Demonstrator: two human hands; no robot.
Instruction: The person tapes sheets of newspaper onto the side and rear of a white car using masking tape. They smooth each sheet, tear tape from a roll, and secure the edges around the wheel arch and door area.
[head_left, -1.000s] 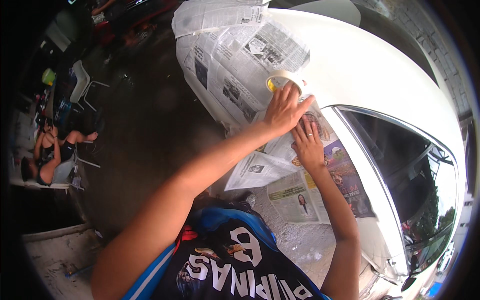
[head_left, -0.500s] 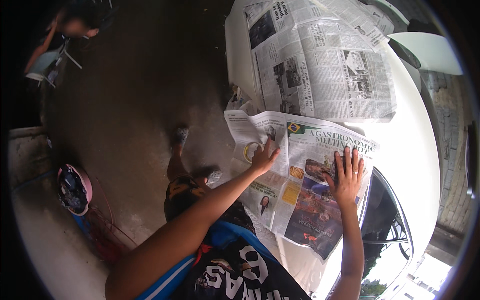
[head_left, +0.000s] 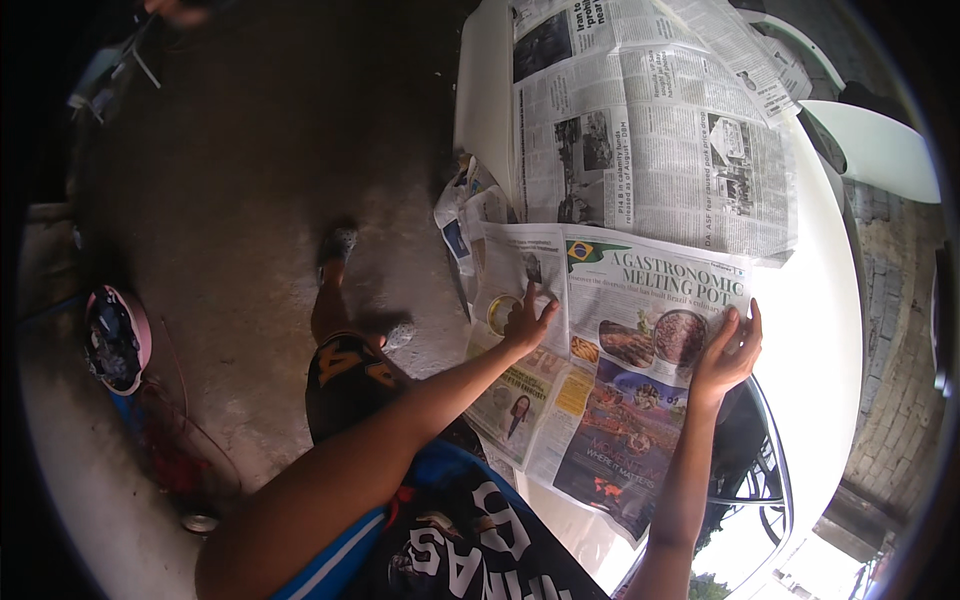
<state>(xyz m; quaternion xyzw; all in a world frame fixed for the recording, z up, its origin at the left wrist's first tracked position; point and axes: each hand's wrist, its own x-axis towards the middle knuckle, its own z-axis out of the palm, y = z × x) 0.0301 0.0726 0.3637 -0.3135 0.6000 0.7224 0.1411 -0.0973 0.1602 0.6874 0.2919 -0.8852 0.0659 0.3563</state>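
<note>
A colour-printed newspaper sheet (head_left: 590, 322) lies spread over the side of a white car (head_left: 825, 300). My left hand (head_left: 528, 325) rests on its left part, fingers stretched out and apart. At the sheet's right edge is my right hand (head_left: 728, 352), turned on its side with thumb and fingers apart; whether it touches the paper edge is unclear. Beyond, more newspaper (head_left: 660, 140), mostly black-and-white, covers the car's surface and meets the top of the colour sheet. A crumpled piece of newspaper (head_left: 458, 215) hangs by the car's left edge.
A dark car window (head_left: 750, 440) shows beside my right forearm. A white curved panel (head_left: 880, 155) juts out at the far right. On the floor at left stands a pink-rimmed container (head_left: 120, 340) near a reddish tangle (head_left: 180, 445). Part of another person (head_left: 180, 10) shows at upper left.
My right hand has moved from lying flat on the colour sheet to its right edge and turned sideways. My left hand stays on the paper. The sheet's left part looks flatter.
</note>
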